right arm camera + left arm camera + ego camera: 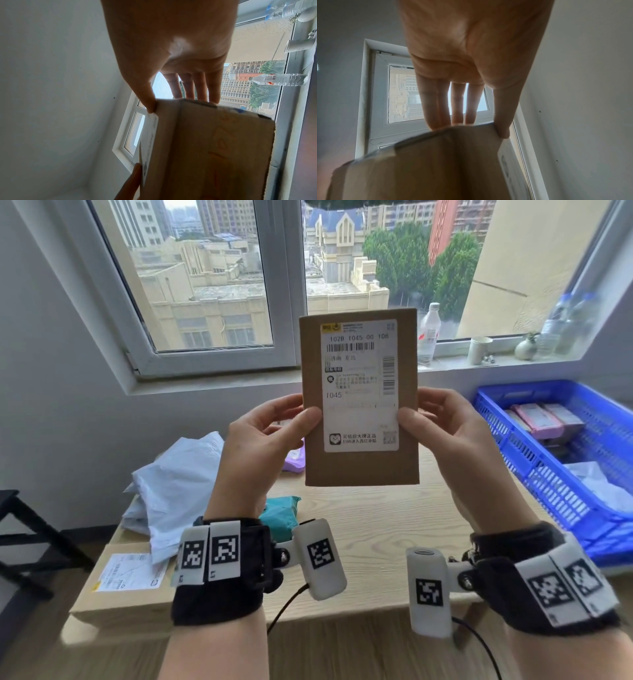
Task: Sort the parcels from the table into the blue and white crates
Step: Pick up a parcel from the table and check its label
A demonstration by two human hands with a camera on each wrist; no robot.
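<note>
A pale wood-grain tabletop (376,518) carries, on its left side, a heap of light blue poly mailers (171,491), a flat cardboard box (123,587) at the near corner, a teal packet (279,515) and a purple packet (295,458).

brown parcel (359,467), white label (359,419), blue crate (548,474)

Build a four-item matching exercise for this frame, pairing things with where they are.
Things:
1. brown cardboard parcel
2. pink packets
3. pale blue mailer bags
4. white paper cup

Places:
A. on the windowsill
B. inside the blue crate
C. held upright between the left hand and right hand
D. piled on the table, left side

Pairs: 1-C, 2-B, 3-D, 4-A
</note>
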